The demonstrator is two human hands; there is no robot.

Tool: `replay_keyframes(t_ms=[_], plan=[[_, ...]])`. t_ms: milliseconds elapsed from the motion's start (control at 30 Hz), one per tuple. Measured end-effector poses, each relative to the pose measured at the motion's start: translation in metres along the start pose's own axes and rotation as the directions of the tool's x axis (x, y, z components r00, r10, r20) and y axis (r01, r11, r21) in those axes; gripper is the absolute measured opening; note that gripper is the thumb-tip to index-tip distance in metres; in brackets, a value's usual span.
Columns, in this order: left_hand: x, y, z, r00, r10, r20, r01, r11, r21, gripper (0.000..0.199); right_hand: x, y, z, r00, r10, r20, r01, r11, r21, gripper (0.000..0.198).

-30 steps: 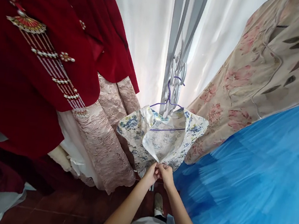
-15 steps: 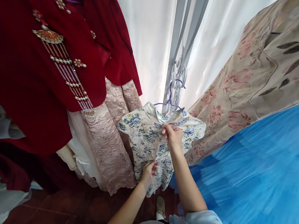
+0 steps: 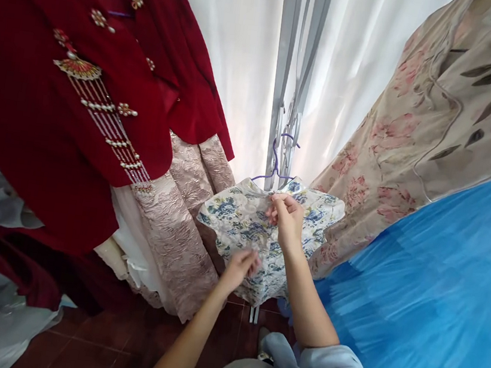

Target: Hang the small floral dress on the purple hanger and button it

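Observation:
A white short-sleeved blouse point(image 3: 240, 222) with blue and green flowers hangs in front of me from a purple hanger point(image 3: 274, 170). At its neckline, my right hand point(image 3: 289, 217) has its fingers closed in a pinch on the upper front edge. Lower down, my left hand point(image 3: 241, 268) is in front of the blouse's middle. Its fingers are bent and smeared by motion, so I cannot tell whether they touch the cloth. The lower part of the blouse tapers to a point over the floor.
A dark red jacket point(image 3: 149, 93) with beaded ornaments hangs at left over a pink textured skirt point(image 3: 177, 223). To the right are a beige floral dress point(image 3: 383, 136) and a blue tulle skirt point(image 3: 432, 281). Behind stand a grey metal rack point(image 3: 286, 44) and white curtains point(image 3: 230, 55).
My left hand has moved up and left, away from the blouse's lower front. My right hand stays at the neckline. The blouse's hem has swung up, and more floor shows below.

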State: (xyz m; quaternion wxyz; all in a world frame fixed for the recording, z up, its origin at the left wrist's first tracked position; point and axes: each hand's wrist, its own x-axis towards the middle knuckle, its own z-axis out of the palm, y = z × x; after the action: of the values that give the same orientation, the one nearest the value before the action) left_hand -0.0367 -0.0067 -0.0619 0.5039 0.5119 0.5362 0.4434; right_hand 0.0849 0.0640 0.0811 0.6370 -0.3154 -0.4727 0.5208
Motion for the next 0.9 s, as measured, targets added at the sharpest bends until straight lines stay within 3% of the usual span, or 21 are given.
replay_keyframes(t_ms=[33,67,100,133,167,200,233,300,333,500,667,800,900], plan=[[0.001,0.037,-0.007,0.964,0.238,-0.12,-0.231,0.97,0.074,0.051,-0.002,0.0,-0.001,1.0,-0.015,0.008,0.015,1.0,0.001,0.025],[0.003,0.073,-0.012,0.861,0.47,-0.196,-0.432,0.878,0.206,0.042,-0.004,0.0,-0.002,0.999,-0.034,0.014,0.035,0.999,-0.003,0.025],[0.006,0.108,-0.015,0.724,0.659,-0.204,-0.582,0.742,0.333,0.032,-0.006,0.0,-0.003,0.998,-0.056,0.021,0.056,0.998,-0.009,0.026],[0.011,0.139,-0.017,0.628,0.764,-0.149,-0.652,0.62,0.436,0.024,-0.007,0.0,-0.004,0.997,-0.076,0.03,0.077,0.997,-0.017,0.026],[0.016,0.165,-0.017,0.593,0.803,-0.059,-0.673,0.535,0.511,0.02,-0.008,0.0,-0.004,0.995,-0.094,0.037,0.095,0.995,-0.027,0.027],[0.023,0.184,-0.016,0.593,0.804,0.037,-0.677,0.473,0.565,0.017,-0.008,-0.001,-0.005,0.993,-0.107,0.043,0.109,0.993,-0.039,0.028],[0.031,0.198,-0.014,0.626,0.768,0.131,-0.664,0.438,0.606,0.015,-0.008,-0.001,-0.006,0.992,-0.118,0.05,0.12,0.991,-0.056,0.029],[0.046,0.208,-0.009,0.684,0.686,0.247,-0.638,0.401,0.657,0.018,-0.005,0.0,-0.009,0.99,-0.13,0.058,0.135,0.986,-0.095,0.031],[0.053,0.208,-0.007,0.693,0.666,0.275,-0.636,0.385,0.668,0.021,-0.004,0.002,-0.011,0.989,-0.134,0.061,0.14,0.983,-0.117,0.031],[0.07,0.192,-0.002,0.594,0.759,0.265,-0.674,0.29,0.679,0.023,-0.005,0.023,-0.026,0.987,-0.143,0.066,0.154,0.967,-0.203,0.026],[0.073,0.186,0.002,0.531,0.797,0.286,-0.681,0.201,0.704,0.023,-0.006,0.038,-0.036,0.994,-0.087,0.059,0.098,0.967,-0.234,0.025],[0.07,0.198,-0.001,0.465,0.847,0.257,-0.694,0.169,0.699,0.022,0.014,0.04,-0.036,0.994,-0.054,0.091,0.079,0.954,-0.291,0.022],[0.067,0.213,-0.008,0.427,0.886,0.183,-0.672,0.175,0.72,0.021,0.015,0.057,-0.045,0.992,-0.006,0.124,0.053,0.924,-0.378,0.025]])
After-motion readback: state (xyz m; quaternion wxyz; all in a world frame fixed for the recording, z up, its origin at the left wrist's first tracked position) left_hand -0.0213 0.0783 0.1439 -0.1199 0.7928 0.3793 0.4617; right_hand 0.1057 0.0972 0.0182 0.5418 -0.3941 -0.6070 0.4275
